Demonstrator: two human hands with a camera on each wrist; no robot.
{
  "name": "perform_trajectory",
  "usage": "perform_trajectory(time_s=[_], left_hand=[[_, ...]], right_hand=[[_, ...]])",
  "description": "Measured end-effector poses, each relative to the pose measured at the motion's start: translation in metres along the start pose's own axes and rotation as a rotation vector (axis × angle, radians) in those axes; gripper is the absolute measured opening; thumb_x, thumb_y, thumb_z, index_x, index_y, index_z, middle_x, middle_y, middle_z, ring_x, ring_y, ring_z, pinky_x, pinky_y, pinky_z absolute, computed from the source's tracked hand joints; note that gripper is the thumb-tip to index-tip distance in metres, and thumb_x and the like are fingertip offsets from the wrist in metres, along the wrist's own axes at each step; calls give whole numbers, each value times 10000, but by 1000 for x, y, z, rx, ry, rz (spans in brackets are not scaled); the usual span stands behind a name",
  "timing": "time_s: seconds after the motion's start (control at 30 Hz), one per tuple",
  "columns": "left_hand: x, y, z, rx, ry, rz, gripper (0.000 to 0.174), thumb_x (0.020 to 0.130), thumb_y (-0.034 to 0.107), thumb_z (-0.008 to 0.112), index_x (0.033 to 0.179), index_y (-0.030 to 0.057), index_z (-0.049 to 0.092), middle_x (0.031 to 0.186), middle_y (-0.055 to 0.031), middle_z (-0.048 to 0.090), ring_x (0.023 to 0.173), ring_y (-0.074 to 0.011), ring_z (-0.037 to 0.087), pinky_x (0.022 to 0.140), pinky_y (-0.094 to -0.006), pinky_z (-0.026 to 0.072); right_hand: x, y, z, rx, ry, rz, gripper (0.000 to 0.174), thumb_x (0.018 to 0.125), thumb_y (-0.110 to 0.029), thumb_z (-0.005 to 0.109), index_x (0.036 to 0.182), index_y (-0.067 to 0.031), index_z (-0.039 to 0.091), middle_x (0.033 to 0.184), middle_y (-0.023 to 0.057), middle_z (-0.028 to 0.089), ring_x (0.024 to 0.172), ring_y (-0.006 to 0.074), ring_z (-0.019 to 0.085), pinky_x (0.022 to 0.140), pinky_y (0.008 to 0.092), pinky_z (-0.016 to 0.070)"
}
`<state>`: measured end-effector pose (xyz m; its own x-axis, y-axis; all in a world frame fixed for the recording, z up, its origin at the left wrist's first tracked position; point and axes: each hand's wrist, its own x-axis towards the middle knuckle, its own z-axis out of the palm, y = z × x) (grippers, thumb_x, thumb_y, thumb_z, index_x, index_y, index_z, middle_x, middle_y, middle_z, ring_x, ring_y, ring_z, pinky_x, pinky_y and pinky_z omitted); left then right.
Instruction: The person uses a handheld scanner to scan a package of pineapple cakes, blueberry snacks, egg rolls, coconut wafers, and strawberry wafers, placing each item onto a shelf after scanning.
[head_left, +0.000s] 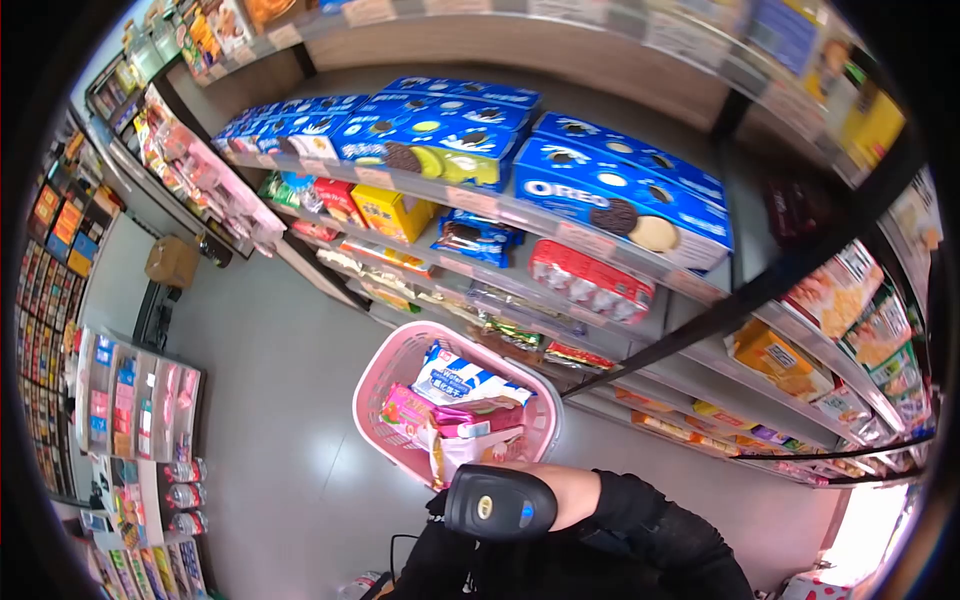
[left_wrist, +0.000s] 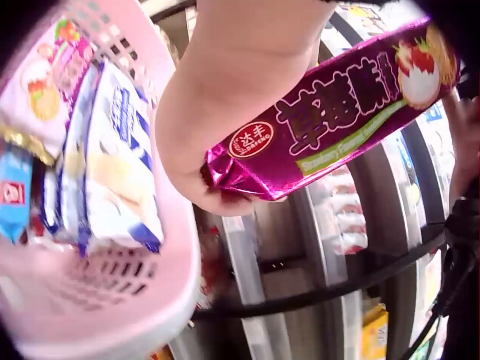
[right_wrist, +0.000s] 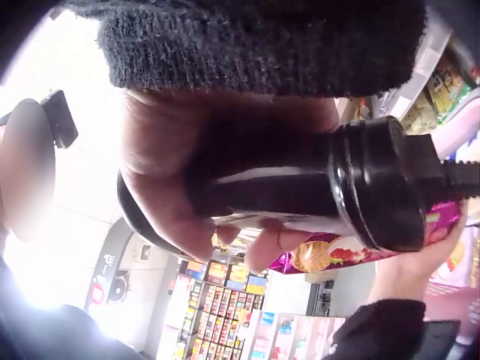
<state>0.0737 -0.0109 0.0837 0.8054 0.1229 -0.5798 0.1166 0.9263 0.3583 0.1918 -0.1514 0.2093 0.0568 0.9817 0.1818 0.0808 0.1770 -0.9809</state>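
In the left wrist view my left hand (left_wrist: 240, 90) grips a shiny magenta packet (left_wrist: 330, 112) with strawberry and biscuit pictures, its fingers curled round one end. Beside it is the pink basket (left_wrist: 176, 255), holding blue-and-white packets (left_wrist: 120, 150) and a pink one (left_wrist: 49, 90). My right hand (right_wrist: 169, 172) is wrapped round the black handle (right_wrist: 277, 180) of a handheld scanner. Behind that handle, the magenta packet (right_wrist: 341, 253) shows partly. The scanner's head (head_left: 500, 502) lies in front of the basket (head_left: 372, 410) in the head view, hiding part of the hands.
Shelves with blue Oreo boxes (head_left: 620, 195) and a red wrapped pack (head_left: 590, 280) rise beyond the basket. A black post (head_left: 740, 275) crosses at the right. On the left are a white display stand (head_left: 140, 395), bottles (head_left: 187, 495) and a cardboard box (head_left: 172, 262) on the grey floor.
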Motion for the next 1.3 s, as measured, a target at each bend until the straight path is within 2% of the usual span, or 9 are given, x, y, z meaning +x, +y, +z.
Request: perform_trajectory(time_s=[0.13, 0.23, 0.3, 0.37, 0.43, 0.57, 0.77, 0.8, 1.3], left_hand=[[11, -17, 34, 54, -45, 1, 345, 848, 371, 424, 881, 40, 517, 773, -49, 539, 613, -118, 522, 566, -236, 442], [22, -30, 68, 94, -62, 21, 345, 848, 371, 423, 880, 40, 516, 772, -49, 539, 613, -118, 522, 566, -236, 441], [30, -56, 93, 144, -71, 13, 345, 849, 371, 422, 879, 41, 516, 771, -48, 539, 613, -118, 522, 565, -236, 441], [25, -78, 96, 201, -74, -44, 344, 849, 371, 421, 878, 41, 516, 770, -48, 539, 612, -117, 521, 565, -236, 441], [24, -100, 103, 253, -86, -78, 344, 850, 371, 420, 877, 41, 516, 769, -48, 539, 612, -117, 521, 565, -236, 441], [-7, -134, 83, 324, -99, -103, 343, 850, 371, 419, 874, 42, 516, 768, -47, 539, 612, -117, 521, 564, -236, 441], [-8, -205, 94, 354, -138, -112, 343, 851, 371, 417, 871, 43, 515, 765, -46, 538, 611, -116, 521, 563, -236, 440], [-7, -211, 97, 354, -142, -105, 343, 851, 371, 416, 871, 43, 515, 765, -46, 538, 611, -116, 521, 563, -236, 440], [-24, -227, 87, 361, -186, 26, 341, 854, 371, 410, 863, 46, 514, 759, -43, 538, 609, -115, 519, 560, -237, 439]], right_hand=[[-71, -22, -10, 78, 123, 198, 605, 651, -158, 666, 1157, 0, 374, 1117, 139, 469, 1015, 209, 463, 879, 312, 353], [-131, -36, -11, 40, 337, 223, 566, 629, -121, 698, 1112, -1, 429, 1059, 96, 509, 953, 164, 480, 851, 291, 372], [-154, -59, -9, -136, 422, 190, 566, 625, -118, 712, 1107, -8, 438, 1031, 82, 524, 929, 157, 490, 836, 287, 384], [-190, -58, 1, -175, 480, 298, 532, 624, -146, 717, 1070, -20, 454, 999, 74, 534, 897, 160, 503, 810, 288, 403], [-213, -69, 11, -48, 595, 305, 501, 626, -149, 712, 1038, -15, 462, 976, 78, 538, 888, 167, 508, 804, 283, 404], [-252, -74, 31, -80, 667, 262, 480, 630, -147, 706, 1025, -18, 466, 964, 82, 539, 871, 180, 511, 792, 286, 407], [-289, -78, 48, 132, 498, 300, 470, 651, -130, 684, 1048, -20, 458, 987, 91, 526, 888, 189, 492, 802, 298, 391], [-293, -81, 49, 9, 509, 241, 477, 656, -125, 679, 1061, -17, 450, 994, 94, 520, 898, 188, 485, 809, 300, 385], [-319, -89, 66, 94, 504, 249, 484, 643, -87, 667, 1065, -12, 441, 973, 83, 530, 877, 164, 487, 805, 291, 387]])
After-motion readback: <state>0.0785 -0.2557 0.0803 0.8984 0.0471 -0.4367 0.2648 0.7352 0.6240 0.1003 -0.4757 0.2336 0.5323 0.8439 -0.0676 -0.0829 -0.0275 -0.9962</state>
